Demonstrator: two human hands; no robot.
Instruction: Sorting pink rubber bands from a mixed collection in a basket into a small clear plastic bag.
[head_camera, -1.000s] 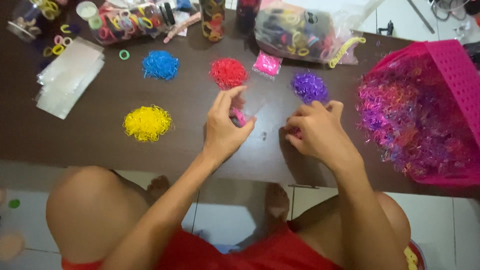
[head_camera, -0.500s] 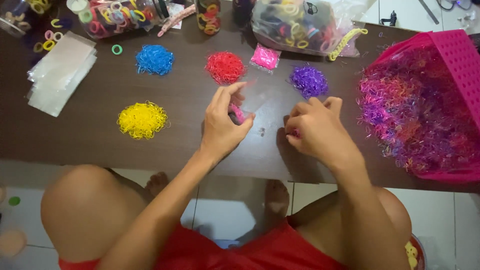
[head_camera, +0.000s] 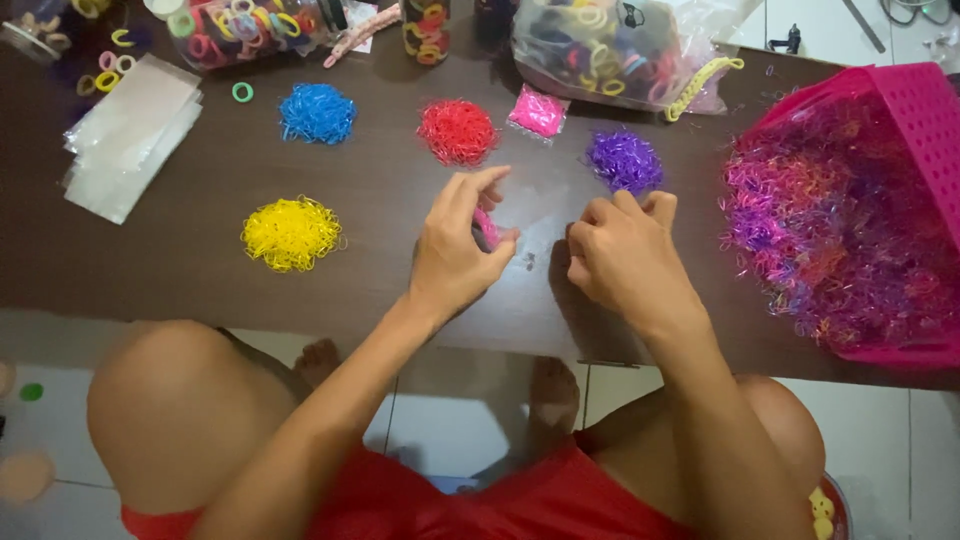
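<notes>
My left hand (head_camera: 455, 250) pinches a small clear plastic bag (head_camera: 525, 205) with pink elastic bands (head_camera: 487, 228) inside it, held just above the dark brown table (head_camera: 200, 270). My right hand (head_camera: 625, 255) is curled beside it, fingertips pressed down on the table near the bag's right edge; what it grips is hidden. Small heaps of tiny bands lie beyond the hands: purple (head_camera: 622, 160), red (head_camera: 457, 131), blue (head_camera: 317, 112) and yellow (head_camera: 291, 233). A filled pink packet (head_camera: 537, 112) lies between the red and purple heaps.
A pink perforated basket (head_camera: 915, 110) full of mixed bands fills the right side. A stack of clear bags (head_camera: 130, 135) lies at left. Jars and a large plastic bag (head_camera: 600, 50) of hair ties line the far edge. My knees are below the table's near edge.
My right hand has shifted slightly left and closed toward the bag. My left hand keeps hold of the bag, tilting it a little. The camera view drifted slightly.
</notes>
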